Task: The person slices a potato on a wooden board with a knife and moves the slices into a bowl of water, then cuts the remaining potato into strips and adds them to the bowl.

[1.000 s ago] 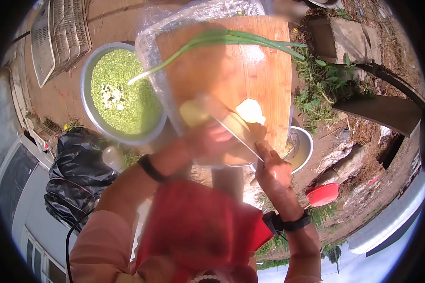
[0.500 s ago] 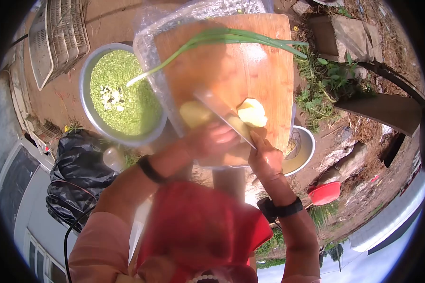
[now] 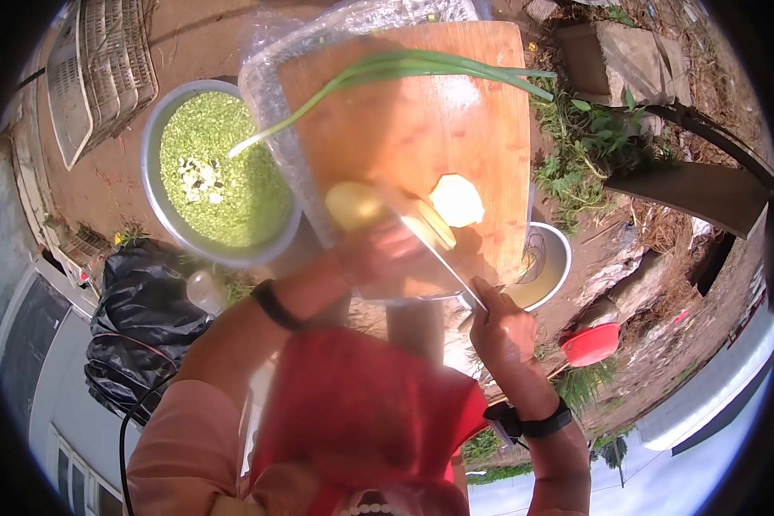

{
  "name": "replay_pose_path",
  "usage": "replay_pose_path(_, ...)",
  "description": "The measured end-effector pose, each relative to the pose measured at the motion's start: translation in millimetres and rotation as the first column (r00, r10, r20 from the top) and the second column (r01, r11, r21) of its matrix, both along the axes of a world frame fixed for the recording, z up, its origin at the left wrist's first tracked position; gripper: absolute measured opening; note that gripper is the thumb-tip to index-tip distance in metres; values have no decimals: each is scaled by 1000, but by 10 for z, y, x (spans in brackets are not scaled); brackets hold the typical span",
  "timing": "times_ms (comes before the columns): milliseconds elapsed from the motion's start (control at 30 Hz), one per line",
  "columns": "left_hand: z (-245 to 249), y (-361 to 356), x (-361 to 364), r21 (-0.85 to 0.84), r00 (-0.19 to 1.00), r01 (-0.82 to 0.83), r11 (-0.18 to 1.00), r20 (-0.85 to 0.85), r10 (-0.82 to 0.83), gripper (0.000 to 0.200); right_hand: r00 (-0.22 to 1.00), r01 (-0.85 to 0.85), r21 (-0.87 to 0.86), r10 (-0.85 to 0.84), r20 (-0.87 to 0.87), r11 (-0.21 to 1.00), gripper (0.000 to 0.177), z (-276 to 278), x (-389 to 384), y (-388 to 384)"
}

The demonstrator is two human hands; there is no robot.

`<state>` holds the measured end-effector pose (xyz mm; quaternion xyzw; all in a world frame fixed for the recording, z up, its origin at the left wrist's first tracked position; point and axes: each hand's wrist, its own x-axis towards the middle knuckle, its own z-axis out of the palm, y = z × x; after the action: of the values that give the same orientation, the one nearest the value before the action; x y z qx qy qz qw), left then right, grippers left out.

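On a wooden cutting board (image 3: 490,112) lies a pale yellow peeled vegetable (image 3: 353,205), with my left hand (image 3: 385,254) closed against its near end. The fingers are partly blurred. My right hand (image 3: 500,331) is wrapped round the handle of a knife (image 3: 443,267), whose blade slants up and left beside my left fingers. Cut slices (image 3: 434,225) lean just right of the blade. Farther right a broad pale slice (image 3: 457,200) rests flat. A long green onion (image 3: 404,64) stretches across the top of the board, its white end over the bowl.
Left of the board stands a metal bowl (image 3: 150,163) of chopped green pieces. A smaller bowl (image 3: 561,271) is under the board's right edge. Around are a plastic crate (image 3: 112,69), a black bag (image 3: 138,301), a red basin (image 3: 590,345) and a cardboard box (image 3: 636,64).
My right hand has moved down and right with the knife, and the blade has shifted the same way. More than one slice now shows beside it.
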<state>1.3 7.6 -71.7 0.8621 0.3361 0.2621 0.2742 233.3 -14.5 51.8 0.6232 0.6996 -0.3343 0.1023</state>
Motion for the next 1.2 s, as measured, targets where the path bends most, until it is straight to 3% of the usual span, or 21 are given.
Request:
replay_pose_path(133,67,63,69,62,999,-9,998,38,7,26,997,48,86,-43,-59,995,31,-684,-165,-68)
replay_pose_path(233,118,167,15,91,1000,-8,996,-15,10,29,991,113,107,-104,-82,988,29,-839,-249,-20)
replay_pose_path(367,21,56,-107,149,993,116,982,-45,-110,31,995,28,75,-20,-102,997,41,-738,-169,-12)
replay_pose_path(467,59,88,-182,105,986,166,981,1,-167,30,993,22,125,-7,-118,992,42,-354,-144,14)
replay_pose_path(533,-423,-338,-295,-156,992,126,980,27,-124,29,1000,-2,51,2,-16,999,42,99,-125,-31)
replay_pose_path(600,-498,-349,-313,-164,993,116,980,41,-111,28,999,-6,12,5,45,1000,42,317,-90,-93)
replay_pose_path(667,-160,-49,-275,61,988,138,989,54,-141,28,998,13,-7,-12,66,1000,42,402,-29,-135)
replay_pose_path(833,-96,8,-222,-12,992,77,997,101,-75,28,999,42,38,-43,9,998,37,157,-100,-130)
replay_pose_path(967,-76,67,-163,-4,986,129,992,108,-127,25,999,9,76,-12,40,997,31,-526,-267,-200)
replay_pose_path(1033,35,177,-120,61,987,106,992,118,-113,23,994,94,137,-85,-72,986,29,-743,-314,-165)
replay_pose_path(1133,44,153,-145,130,990,72,989,111,-87,20,980,131,121,-110,-165,984,29,-771,-365,-100)
replay_pose_path(1200,32,190,-102,154,989,52,987,127,-72,18,988,105,109,-91,-129,988,31,-662,-332,-27)
